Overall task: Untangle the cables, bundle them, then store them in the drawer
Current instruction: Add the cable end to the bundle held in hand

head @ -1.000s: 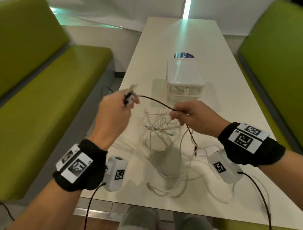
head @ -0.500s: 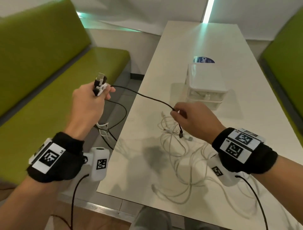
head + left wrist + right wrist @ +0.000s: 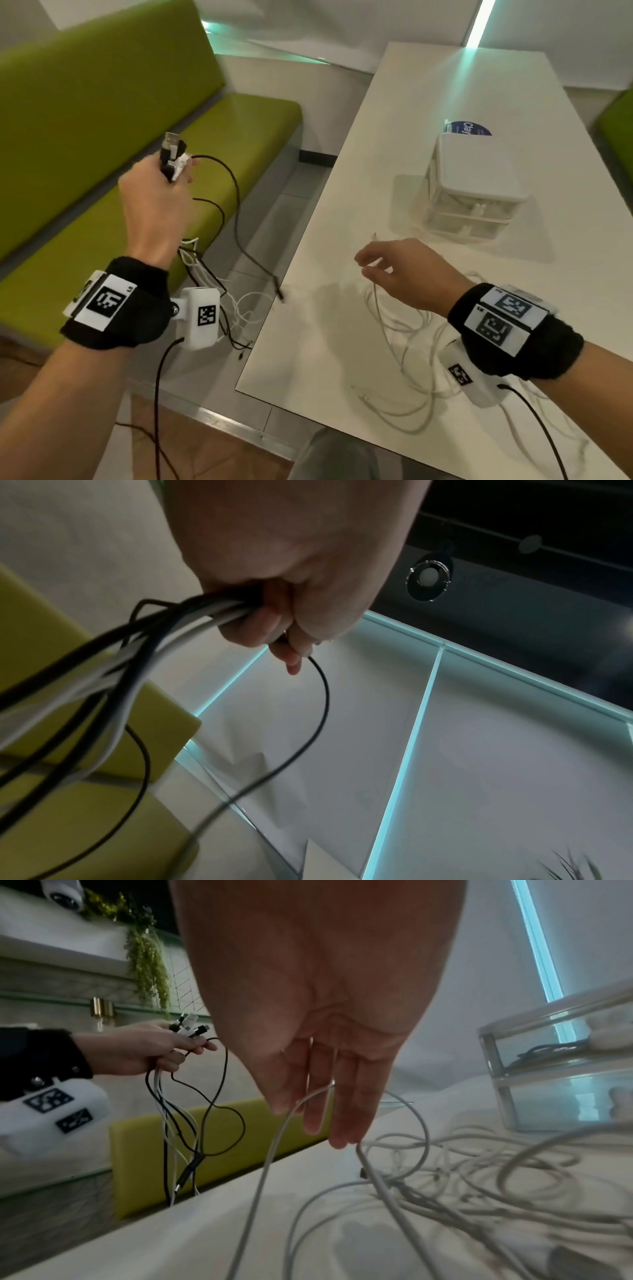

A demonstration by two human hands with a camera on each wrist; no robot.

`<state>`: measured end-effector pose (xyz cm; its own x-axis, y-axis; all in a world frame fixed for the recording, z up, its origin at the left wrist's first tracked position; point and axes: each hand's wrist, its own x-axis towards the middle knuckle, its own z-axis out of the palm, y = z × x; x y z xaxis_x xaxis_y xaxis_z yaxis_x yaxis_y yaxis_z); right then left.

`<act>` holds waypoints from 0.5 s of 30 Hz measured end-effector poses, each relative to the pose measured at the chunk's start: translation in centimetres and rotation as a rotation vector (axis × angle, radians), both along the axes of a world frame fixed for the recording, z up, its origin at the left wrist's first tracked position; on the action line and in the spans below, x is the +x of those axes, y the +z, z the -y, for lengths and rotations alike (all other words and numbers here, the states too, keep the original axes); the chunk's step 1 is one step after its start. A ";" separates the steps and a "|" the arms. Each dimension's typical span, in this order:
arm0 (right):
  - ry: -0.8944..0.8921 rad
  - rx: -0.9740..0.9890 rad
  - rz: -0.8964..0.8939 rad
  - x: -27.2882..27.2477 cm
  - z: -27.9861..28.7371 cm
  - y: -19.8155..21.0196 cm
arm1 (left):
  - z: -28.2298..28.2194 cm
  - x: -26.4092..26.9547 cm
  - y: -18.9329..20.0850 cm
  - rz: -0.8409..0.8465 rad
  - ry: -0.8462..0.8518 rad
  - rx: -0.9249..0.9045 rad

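Observation:
My left hand [image 3: 161, 198] is out over the bench and grips a bunch of black and white cable ends [image 3: 137, 642], whose plugs [image 3: 173, 154] stick up above the fist. A black cable [image 3: 236, 212] loops down from that hand, its free end hanging at the table's left edge. My right hand [image 3: 394, 270] hovers with relaxed fingers [image 3: 342, 1110] over the tangle of white cables [image 3: 404, 342] on the table. One white cable [image 3: 274, 1150] lies against those fingers. The small white drawer unit [image 3: 479, 178] stands behind, both drawers closed.
The white table [image 3: 445, 85] runs away from me, with a blue round label [image 3: 467, 127] behind the drawer unit. A green bench [image 3: 102, 137] lies left, and a second one far right. Loose cable ends dangle between the bench and the table.
My right hand has let go of the black cable and opened. The left hand has pulled that cable left, off the table, and its free end now hangs at the table's edge.

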<state>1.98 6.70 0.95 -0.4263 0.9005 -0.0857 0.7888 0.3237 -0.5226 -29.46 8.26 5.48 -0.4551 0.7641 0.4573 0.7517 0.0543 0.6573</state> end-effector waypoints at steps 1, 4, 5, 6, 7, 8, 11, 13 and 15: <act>0.020 -0.012 0.049 0.3 0.0 -0.2 | 0.0 -0.2 0.0 0.007 0.015 0.006; 0.070 -0.002 0.145 0.7 0.0 -1.0 | -0.3 -0.5 -0.3 -0.044 0.029 -0.043; 0.074 0.008 0.146 0.7 0.0 -1.0 | -0.3 -0.5 -0.6 -0.070 0.019 -0.076; 0.078 0.020 0.141 0.7 0.0 -1.0 | -0.4 -0.4 -0.9 -0.093 0.000 -0.112; 0.081 0.041 0.135 0.6 0.1 -1.0 | -0.3 -0.2 -1.3 -0.101 -0.023 -0.142; 0.088 0.070 0.133 0.6 0.3 -0.9 | -0.2 0.2 -1.7 -0.092 -0.043 -0.167; 0.151 0.162 0.139 0.8 1.5 -0.6 | 0.3 1.6 -2.3 0.012 -0.083 -0.211; 0.236 0.155 0.142 0.8 2.9 -0.3 | 0.6 2.4 -2.6 0.099 -0.147 -0.224; 0.350 0.064 0.178 0.8 4.4 -0.6 | 0.6 3.0 -2.9 0.193 -0.268 -0.224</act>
<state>2.80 2.26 0.34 -0.6920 0.7093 -0.1342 0.7013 0.6165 -0.3580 -26.41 7.63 2.61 -0.2871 0.9385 0.1915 0.6223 0.0308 0.7822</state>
